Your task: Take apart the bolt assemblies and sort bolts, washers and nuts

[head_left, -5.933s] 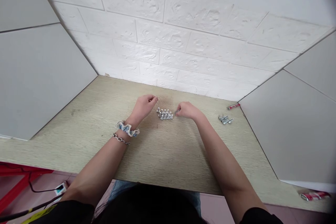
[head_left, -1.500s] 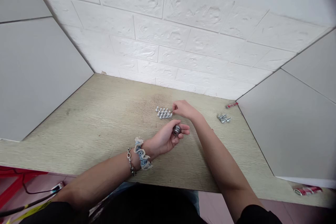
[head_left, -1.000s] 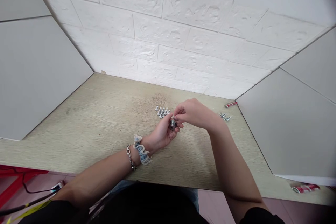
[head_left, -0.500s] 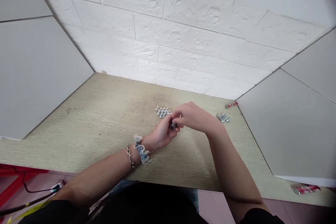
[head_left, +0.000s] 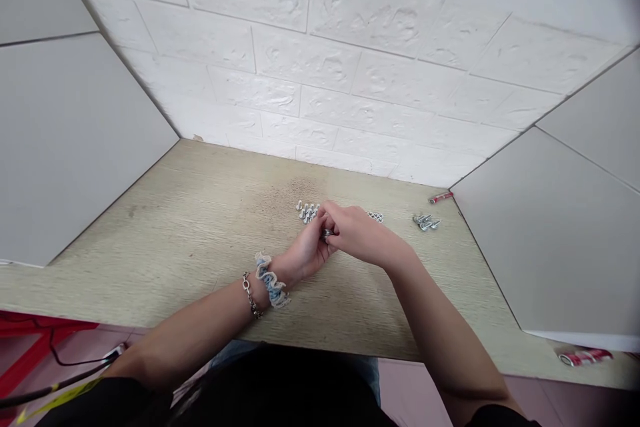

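Left hand [head_left: 305, 248] and right hand [head_left: 359, 237] meet at center frame, just below the bolt group. Both are closed in on a small ribbed steel part [head_left: 327, 232], pinched between the fingers; only a sliver of it shows, so thread and exact finger placement can't be confirmed. It sits just off the desk, held in the hands, and I can't tell if it touches the surface. Left fingertips [head_left: 320, 221] are right beside the bolts [head_left: 307, 212], a tight cluster of upright bright bolts at upper center of the desk [head_left: 150, 247]. A short row of small screws [head_left: 376, 217] lies just past the right hand. Farther right, well apart, is a loose pile of screws [head_left: 426, 222], with a small red object [head_left: 441, 197] near the back right corner. Left wrist has a blue-and-white scrunchie [head_left: 271, 283] and a chain bracelet [head_left: 249, 295]. White brick-textured wall [head_left: 300, 60] runs behind the desk, with grey panels [head_left: 75, 147] at left and right. Red-and-white object [head_left: 584, 357] is at lower right.
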`<state>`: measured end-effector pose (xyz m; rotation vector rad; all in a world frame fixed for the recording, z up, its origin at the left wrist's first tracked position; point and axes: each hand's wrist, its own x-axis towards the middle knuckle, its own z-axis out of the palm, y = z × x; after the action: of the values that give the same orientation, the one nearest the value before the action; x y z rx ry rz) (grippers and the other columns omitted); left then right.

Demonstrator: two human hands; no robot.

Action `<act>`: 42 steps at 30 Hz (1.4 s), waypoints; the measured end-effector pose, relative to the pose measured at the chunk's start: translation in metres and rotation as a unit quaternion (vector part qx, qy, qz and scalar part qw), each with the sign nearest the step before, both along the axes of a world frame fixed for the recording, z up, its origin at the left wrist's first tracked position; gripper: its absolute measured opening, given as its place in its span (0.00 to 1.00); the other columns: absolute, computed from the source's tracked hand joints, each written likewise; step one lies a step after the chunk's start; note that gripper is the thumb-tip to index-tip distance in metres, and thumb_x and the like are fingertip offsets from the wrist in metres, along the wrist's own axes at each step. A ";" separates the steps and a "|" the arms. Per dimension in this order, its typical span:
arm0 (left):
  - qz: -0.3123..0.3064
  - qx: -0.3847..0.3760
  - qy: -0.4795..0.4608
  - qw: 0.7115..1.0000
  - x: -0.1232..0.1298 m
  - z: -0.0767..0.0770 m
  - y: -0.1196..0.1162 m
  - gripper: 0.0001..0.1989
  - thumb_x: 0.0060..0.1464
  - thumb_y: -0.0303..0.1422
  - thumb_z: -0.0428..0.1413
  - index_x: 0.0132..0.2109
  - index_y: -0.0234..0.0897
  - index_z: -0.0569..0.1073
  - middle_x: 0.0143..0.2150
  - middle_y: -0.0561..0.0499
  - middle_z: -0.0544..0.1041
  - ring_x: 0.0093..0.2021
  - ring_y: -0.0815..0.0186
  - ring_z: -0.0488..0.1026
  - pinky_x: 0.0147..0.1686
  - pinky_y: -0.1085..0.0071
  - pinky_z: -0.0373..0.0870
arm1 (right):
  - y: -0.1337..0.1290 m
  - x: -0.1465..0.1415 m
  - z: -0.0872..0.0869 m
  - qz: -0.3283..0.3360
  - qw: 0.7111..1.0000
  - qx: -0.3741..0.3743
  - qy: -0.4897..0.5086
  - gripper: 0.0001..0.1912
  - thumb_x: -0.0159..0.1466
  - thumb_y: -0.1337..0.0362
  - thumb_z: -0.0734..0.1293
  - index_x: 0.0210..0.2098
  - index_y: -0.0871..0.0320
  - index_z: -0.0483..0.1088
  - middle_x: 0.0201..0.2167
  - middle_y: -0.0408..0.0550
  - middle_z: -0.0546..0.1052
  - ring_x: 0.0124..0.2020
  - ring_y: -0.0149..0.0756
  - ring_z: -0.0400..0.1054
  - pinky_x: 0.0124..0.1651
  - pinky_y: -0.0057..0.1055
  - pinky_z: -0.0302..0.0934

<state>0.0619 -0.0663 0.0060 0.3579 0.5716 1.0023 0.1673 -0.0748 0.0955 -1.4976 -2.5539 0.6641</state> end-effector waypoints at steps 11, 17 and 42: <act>-0.032 0.044 0.014 0.998 0.001 0.001 -0.005 0.12 0.51 0.37 0.56 0.30 0.30 0.70 0.27 0.52 0.69 0.26 0.74 0.66 0.24 0.81 0.63 | -0.015 0.003 -0.012 -0.042 0.987 0.141 -0.070 0.04 0.56 0.65 0.63 0.31 0.59 0.65 0.36 0.47 0.70 0.41 0.38 0.63 0.56 0.53 0.38; -0.008 0.019 0.055 0.998 0.001 0.010 -0.006 0.19 0.52 0.46 0.52 0.30 0.31 0.69 0.24 0.53 0.68 0.23 0.73 0.65 0.24 0.78 0.62 | -0.023 -0.006 -0.025 -0.045 0.968 0.224 -0.102 0.06 0.57 0.64 0.62 0.32 0.60 0.68 0.38 0.51 0.70 0.41 0.40 0.63 0.58 0.52 0.38; -0.063 -0.021 -0.046 0.997 -0.005 0.019 -0.004 0.20 0.62 0.37 0.40 0.32 0.29 0.71 0.27 0.48 0.72 0.26 0.71 0.71 0.27 0.77 0.69 | -0.011 0.008 -0.052 -0.093 0.930 0.356 -0.002 0.07 0.60 0.64 0.59 0.34 0.57 0.67 0.40 0.47 0.72 0.43 0.35 0.63 0.61 0.51 0.23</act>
<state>0.0572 -0.0703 0.0250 0.3049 0.4813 0.8784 0.1754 -0.0857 0.0436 -1.4129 -2.2226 -0.2783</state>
